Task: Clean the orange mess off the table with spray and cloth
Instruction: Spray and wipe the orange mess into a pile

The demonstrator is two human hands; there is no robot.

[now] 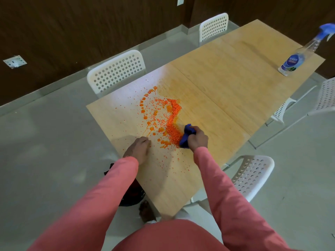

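A person wears a salmon-pink top with long sleeves (pixel 230 194) reaching both wrists; the left hand (pixel 138 148) and right hand (pixel 197 137) are bare.

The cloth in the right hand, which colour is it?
Blue cloth, seen in the head view.

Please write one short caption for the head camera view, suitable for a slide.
Right hand pushes a blue cloth against the orange mess on the table; spray bottle stands far away.
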